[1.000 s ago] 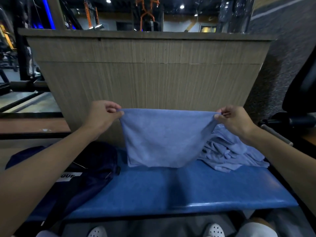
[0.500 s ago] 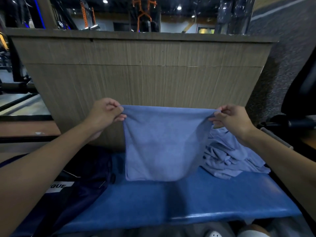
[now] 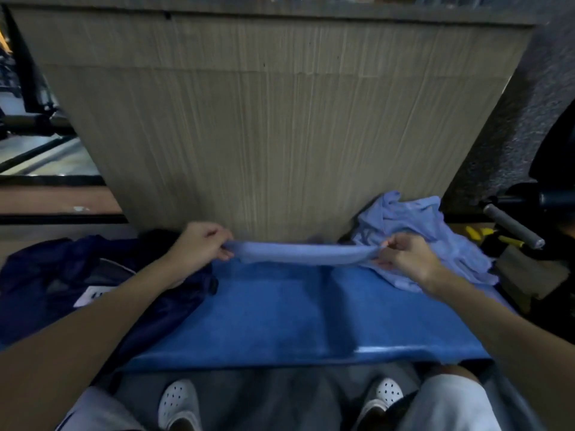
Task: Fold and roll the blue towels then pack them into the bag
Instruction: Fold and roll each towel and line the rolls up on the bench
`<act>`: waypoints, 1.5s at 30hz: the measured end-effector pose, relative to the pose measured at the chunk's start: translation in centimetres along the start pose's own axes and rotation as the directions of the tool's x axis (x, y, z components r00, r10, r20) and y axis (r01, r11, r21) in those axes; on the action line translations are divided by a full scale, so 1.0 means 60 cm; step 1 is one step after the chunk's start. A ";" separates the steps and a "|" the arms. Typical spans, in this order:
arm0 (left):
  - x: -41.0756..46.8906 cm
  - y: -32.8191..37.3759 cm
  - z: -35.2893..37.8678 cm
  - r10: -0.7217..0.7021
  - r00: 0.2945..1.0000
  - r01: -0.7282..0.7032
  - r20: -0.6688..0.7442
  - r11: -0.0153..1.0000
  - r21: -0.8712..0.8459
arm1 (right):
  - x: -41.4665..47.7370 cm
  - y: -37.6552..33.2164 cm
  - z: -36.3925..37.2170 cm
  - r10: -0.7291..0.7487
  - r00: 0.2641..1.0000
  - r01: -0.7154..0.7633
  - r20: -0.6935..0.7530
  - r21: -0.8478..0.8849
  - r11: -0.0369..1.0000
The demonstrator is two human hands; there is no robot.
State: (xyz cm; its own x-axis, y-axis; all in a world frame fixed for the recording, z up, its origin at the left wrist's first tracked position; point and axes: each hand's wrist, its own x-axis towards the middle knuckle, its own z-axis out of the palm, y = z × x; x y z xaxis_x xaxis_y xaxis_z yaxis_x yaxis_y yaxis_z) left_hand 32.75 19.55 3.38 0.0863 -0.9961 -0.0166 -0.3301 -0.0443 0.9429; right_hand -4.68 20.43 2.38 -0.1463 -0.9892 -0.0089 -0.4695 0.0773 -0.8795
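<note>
Cloth this thin will be light and limp, I judge. The pale blue folded towel (image 3: 298, 255) sags in a shallow band between my hands, low over the far edge of the blue padded bench (image 3: 280, 315); whether it touches the pad I cannot tell. My left hand (image 3: 202, 244) pinches its left end, fingers curled against the thumb, and my right hand (image 3: 407, 259) pinches the right end the same way. The ends are the place to hold: gripped mid-span, it would probably slump and lose its fold.

The crumpled heap of pale blue towels (image 3: 417, 225) lies beside and behind my right hand, close enough to snag. The dark navy fabric bag (image 3: 56, 275) slumps at the bench's left end, partly under my left forearm; I cannot make out its mouth. Behind stands a tall wood-grain panel (image 3: 264, 119), and a grey foam-covered bar (image 3: 513, 227) juts in at far right.
</note>
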 end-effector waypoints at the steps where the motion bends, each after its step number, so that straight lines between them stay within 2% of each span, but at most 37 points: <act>1: -0.012 -0.032 0.008 -0.073 0.996 0.071 0.052 0.997 0.041 | -0.010 0.033 0.015 0.052 0.998 -0.051 0.037 -0.026 0.998; 4: -0.036 -0.108 0.023 -0.284 0.931 0.231 0.230 0.945 0.231 | -0.038 0.105 0.047 0.239 0.956 -0.213 0.172 -0.155 0.965; 6: -0.034 -0.131 0.021 -0.335 0.904 0.225 0.266 0.901 0.371 | -0.039 0.131 0.056 0.286 0.941 -0.241 0.181 -0.237 0.941; 8: -0.022 -0.135 0.021 -0.271 0.931 0.159 0.244 0.903 0.399 | -0.031 0.135 0.063 0.279 0.942 -0.227 0.184 -0.262 0.938; 10: -0.007 -0.140 0.029 -0.133 0.967 0.031 0.216 0.908 0.418 | -0.015 0.134 0.074 0.218 0.957 -0.161 0.189 -0.275 0.948; 12: 0.009 -0.157 0.042 -0.034 0.971 -0.078 0.235 0.888 0.454 | 0.000 0.133 0.094 0.142 0.970 -0.082 0.196 -0.288 0.954; 16: 0.027 -0.199 0.084 -0.023 0.937 -0.155 0.348 0.866 0.475 | 0.026 0.145 0.142 0.065 0.963 0.027 0.263 -0.329 0.944; 19: 0.039 -0.222 0.114 -0.049 0.915 -0.215 0.401 0.781 0.587 | 0.041 0.169 0.162 0.085 0.946 0.063 0.314 -0.432 0.899; 21: 0.050 -0.226 0.121 -0.079 0.920 -0.223 0.384 0.700 0.678 | 0.047 0.186 0.166 0.034 0.961 0.123 0.273 -0.535 0.836; 22: 0.058 -0.226 0.121 -0.069 0.931 -0.224 0.359 0.669 0.709 | 0.051 0.188 0.167 0.003 0.970 0.152 0.243 -0.618 0.771; 24: 0.078 -0.222 0.123 -0.045 0.948 -0.201 0.314 0.680 0.705 | 0.070 0.191 0.169 -0.049 0.981 0.166 0.186 -0.691 0.703; 26: 0.101 -0.225 0.130 0.025 0.957 -0.215 0.289 0.730 0.649 | 0.097 0.192 0.176 -0.072 0.988 0.147 0.139 -0.665 0.732; 29: 0.135 -0.248 0.140 0.141 0.961 -0.262 0.238 0.737 0.623 | 0.140 0.205 0.192 -0.171 0.985 0.157 0.026 -0.560 0.814; 31: 0.148 -0.261 0.148 0.126 0.974 -0.221 0.191 0.726 0.651 | 0.160 0.212 0.206 -0.222 0.975 0.188 0.003 -0.546 0.816; 35: 0.177 -0.285 0.164 0.067 0.989 -0.142 0.132 0.667 0.731 | 0.191 0.233 0.233 -0.232 0.972 0.170 -0.024 -0.609 0.775; 38: 0.202 -0.288 0.163 0.082 0.990 -0.139 0.112 0.616 0.775 | 0.204 0.239 0.235 -0.202 0.977 0.128 -0.070 -0.562 0.817; 41: 0.212 -0.288 0.155 0.057 0.994 -0.107 0.092 0.644 0.758 | 0.216 0.249 0.225 -0.206 0.977 0.140 -0.063 -0.542 0.829; 43: 0.211 -0.284 0.154 0.073 0.993 -0.121 0.098 0.688 0.715 | 0.217 0.248 0.222 -0.155 0.985 0.094 -0.072 -0.529 0.844; 45: 0.205 -0.273 0.155 0.104 0.991 -0.137 0.090 0.741 0.658 | 0.218 0.252 0.225 -0.172 0.982 0.112 -0.074 -0.498 0.860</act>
State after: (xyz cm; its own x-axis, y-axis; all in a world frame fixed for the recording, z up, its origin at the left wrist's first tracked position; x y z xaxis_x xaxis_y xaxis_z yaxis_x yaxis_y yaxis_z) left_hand 30.47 7.29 -15.38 -0.0334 -0.9981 0.0514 -0.8746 0.0541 0.4818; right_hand -1.95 6.97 -17.46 -0.1279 -0.9758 0.1775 -0.8539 0.0173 -0.5201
